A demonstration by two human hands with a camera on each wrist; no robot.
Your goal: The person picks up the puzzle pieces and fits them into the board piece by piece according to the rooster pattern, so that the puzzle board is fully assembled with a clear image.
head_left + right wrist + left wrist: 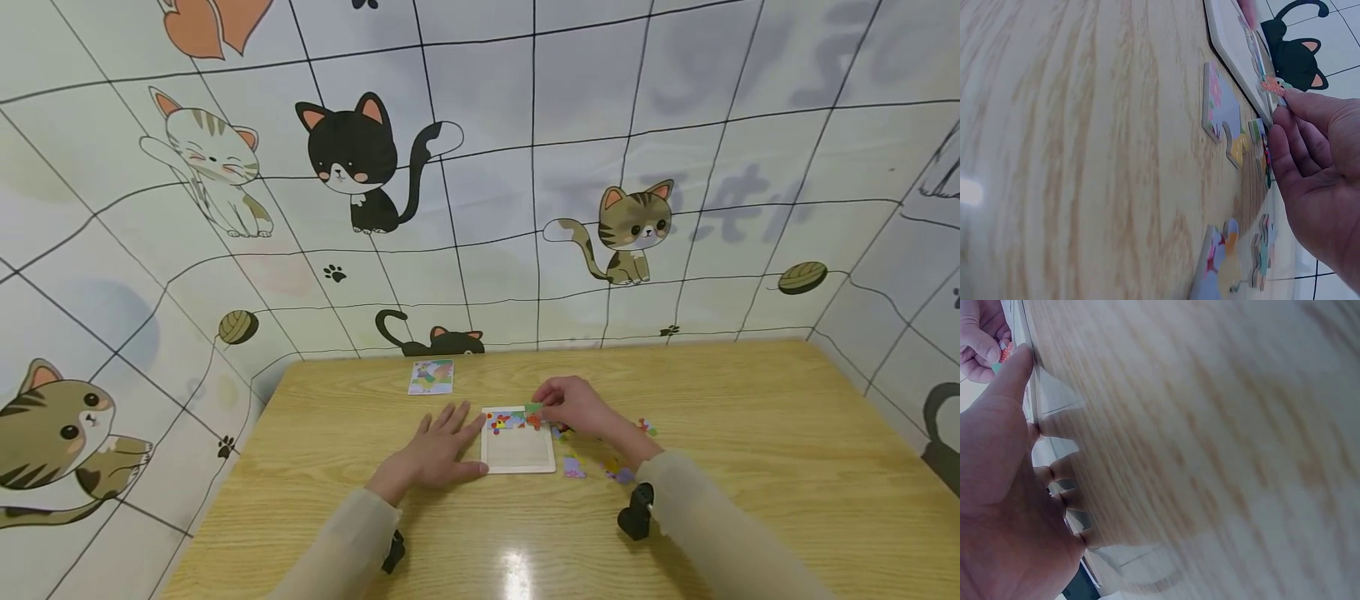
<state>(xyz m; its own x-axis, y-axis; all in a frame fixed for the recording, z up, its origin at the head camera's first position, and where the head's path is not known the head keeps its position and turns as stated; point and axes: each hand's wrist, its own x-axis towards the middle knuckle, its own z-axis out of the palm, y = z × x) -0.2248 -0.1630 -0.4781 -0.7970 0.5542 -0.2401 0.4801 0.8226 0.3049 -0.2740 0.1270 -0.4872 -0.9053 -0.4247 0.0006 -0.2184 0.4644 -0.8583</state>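
Two jobs going on at once here, and tbh the split looks sensible. The left hand point(438, 454) lies palm-down with fingers spread on the tabletop point(337, 433), index finger and thumb up against the left edge of the white tray point(517, 454). The right hand point(577, 408) has a red-and-green puzzle piece point(1272, 86) pinched between thumb and fingertips, over the tray's top right corner, beside the fitted pieces point(508, 419) along the top. Can't tell if it's down flat or slightly tilted, since the fingers hide part of it.

My take on doing this bit well: brace the tray lightly with that left hand so it won't skate sideways. Turn the piece until its outline matches its neighbour, lower it fairly level, then press with a fingertip instead of jamming it in. If it binds, lift and re-aim, cos forcing it could pop the neighbours up. Watch the right wrist too: loose pieces point(573, 468) sit just beside the tray. The picture card point(431, 388) further back is probably handy for checking colours.
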